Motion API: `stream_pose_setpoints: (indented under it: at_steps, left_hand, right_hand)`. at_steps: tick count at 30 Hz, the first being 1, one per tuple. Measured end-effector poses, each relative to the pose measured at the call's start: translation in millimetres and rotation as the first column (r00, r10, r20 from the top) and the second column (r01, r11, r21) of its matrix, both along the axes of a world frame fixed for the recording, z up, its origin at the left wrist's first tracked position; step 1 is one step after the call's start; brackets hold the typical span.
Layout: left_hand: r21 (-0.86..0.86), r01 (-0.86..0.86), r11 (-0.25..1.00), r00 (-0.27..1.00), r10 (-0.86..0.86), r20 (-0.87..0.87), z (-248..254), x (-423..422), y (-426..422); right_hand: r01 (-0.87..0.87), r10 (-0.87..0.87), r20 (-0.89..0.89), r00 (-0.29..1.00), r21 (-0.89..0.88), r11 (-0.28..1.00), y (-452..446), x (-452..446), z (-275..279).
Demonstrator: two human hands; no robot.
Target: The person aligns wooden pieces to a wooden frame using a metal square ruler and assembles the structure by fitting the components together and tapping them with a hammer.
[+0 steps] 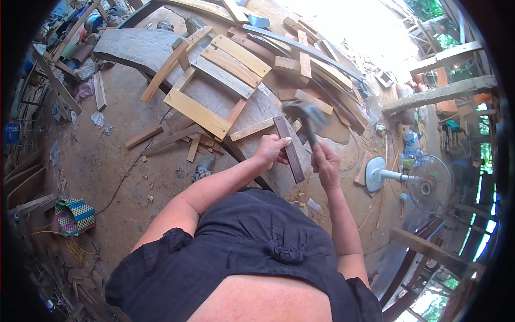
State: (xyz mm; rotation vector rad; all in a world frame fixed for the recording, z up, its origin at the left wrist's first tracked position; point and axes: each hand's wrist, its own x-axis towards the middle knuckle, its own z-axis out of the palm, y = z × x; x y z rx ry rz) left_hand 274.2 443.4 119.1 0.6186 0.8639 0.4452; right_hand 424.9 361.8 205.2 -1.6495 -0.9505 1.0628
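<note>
- My left hand [272, 150] grips a dark wooden strip [293, 161] in front of me, slanting over the workbench edge.
- My right hand [326, 165] is wrapped around the handle of a hammer [310, 129]; its blurred head is raised just right of the strip.
- Beyond my left hand, a pale slatted frame [229, 83] takes up much of the grey workbench [126, 44].
- Past the strip, stacked planks [292, 65] crowd the far side.
- Wood offcuts [144, 137] litter the floor to my left, with a checked woven basket [82, 214] farther off.
- To my right is a fan [377, 174], near a plastic bottle [411, 140].
</note>
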Motion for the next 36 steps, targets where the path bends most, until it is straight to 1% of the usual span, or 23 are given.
stream_pose_setpoints:
  at_steps: [1, 5, 7, 8, 10, 11, 13, 14, 18, 20, 21, 23, 24, 26, 27, 29, 30, 32, 33, 35, 36]
  left_hand:
    - [-0.012, -0.005, 1.0, 1.0, 0.005, -0.002, 2, 0, 0]
    - [-0.026, -0.007, 1.0, 1.0, 0.007, -0.001, 2, -1, 1]
    - [-0.017, -0.003, 1.0, 1.0, 0.003, -0.004, 4, -1, 2]
    - [-0.011, 0.001, 1.0, 1.0, -0.001, -0.005, 4, -1, 0]
    - [-0.022, -0.018, 1.0, 1.0, 0.018, 0.005, -1, 0, -1]
    - [-0.023, -0.038, 0.999, 0.999, 0.039, 0.017, -2, 1, -1]
    - [-0.02, -0.025, 1.0, 1.0, 0.025, 0.003, 1, 0, 0]
    - [-0.018, -0.01, 1.0, 1.0, 0.009, -0.012, 2, 0, 0]
    - [-0.037, 0.003, 0.999, 1.0, -0.003, 0.009, 2, -1, 2]
    - [-0.02, -0.01, 1.0, 1.0, 0.01, 0.022, 0, -1, 1]
    - [-0.026, -0.012, 1.0, 1.0, 0.012, 0.021, -1, -1, 0]
    - [-0.031, -0.045, 0.999, 0.999, 0.045, 0.013, -1, 1, 0]
    - [-0.03, -0.045, 0.999, 0.999, 0.046, 0.015, 0, 1, 1]
    - [-0.038, -0.027, 0.999, 0.999, 0.028, 0.021, 2, 0, 1]
    - [-0.035, -0.024, 0.999, 0.999, 0.025, 0.023, 2, -1, 0]
    - [-0.041, -0.017, 0.999, 1.0, 0.018, 0.025, 1, -1, 2]
    - [-0.04, -0.016, 0.999, 1.0, 0.017, 0.023, 2, -1, 2]
    - [-0.047, -0.046, 0.998, 0.999, 0.047, 0.024, 3, 0, 2]
    - [-0.052, -0.049, 0.997, 0.998, 0.05, 0.022, 3, 0, 1]
    - [-0.041, -0.049, 0.998, 0.998, 0.05, 0.023, 1, 1, 1]
    - [-0.042, -0.05, 0.998, 0.998, 0.051, 0.022, 1, 0, 1]
  right_hand:
    - [-0.043, 0.049, 0.089, 0.995, -0.066, 0.997, 1, 2, -5]
    - [-0.062, 0.07, 0.088, 0.994, -0.094, 0.994, 6, 2, -12]
    - [0.028, -0.029, -0.033, 0.999, -0.05, 0.998, 2, -1, -6]
    - [0.027, -0.029, -0.035, 0.999, -0.056, 0.998, -1, -3, -2]
    - [0.055, -0.049, -0.081, 0.996, 0.07, 0.996, -5, -4, 5]
    - [0.056, -0.05, -0.08, 0.996, 0.069, 0.996, -5, -4, 4]
    - [-0.008, 0.011, 0.064, 0.998, -0.039, 0.999, -5, -3, -3]
    - [-0.067, 0.077, 0.081, 0.994, -0.11, 0.992, -3, 4, -18]
    - [-0.042, 0.049, 0.115, 0.992, -0.07, 0.997, 0, 0, -8]
    - [0.042, -0.044, -0.067, 0.997, -0.03, 0.999, -5, -2, -5]
    - [0.039, -0.042, -0.069, 0.997, -0.036, 0.999, -5, -4, -1]
    - [0.055, -0.045, -0.106, 0.993, 0.098, 0.994, -6, -8, 8]
    - [0.054, -0.044, -0.105, 0.994, 0.099, 0.994, -4, -6, 5]
    - [-0.074, 0.081, 0.14, 0.987, -0.057, 0.996, -1, -2, -8]
    - [-0.071, 0.078, 0.142, 0.987, -0.054, 0.996, -1, -1, -9]
    - [-0.094, 0.111, 0.167, 0.98, -0.106, 0.99, 4, 0, -11]
    - [-0.093, 0.11, 0.165, 0.98, -0.105, 0.99, 2, -2, -10]
    - [-0.014, 0.014, 0.02, 1.0, -0.027, 1.0, -1, -8, -4]
    - [-0.017, 0.017, 0.019, 1.0, -0.032, 0.999, 0, -10, 1]
    - [0.048, -0.043, -0.059, 0.997, 0.085, 0.995, 0, -12, 10]
    - [0.051, -0.044, -0.058, 0.997, 0.119, 0.992, 0, -13, 10]
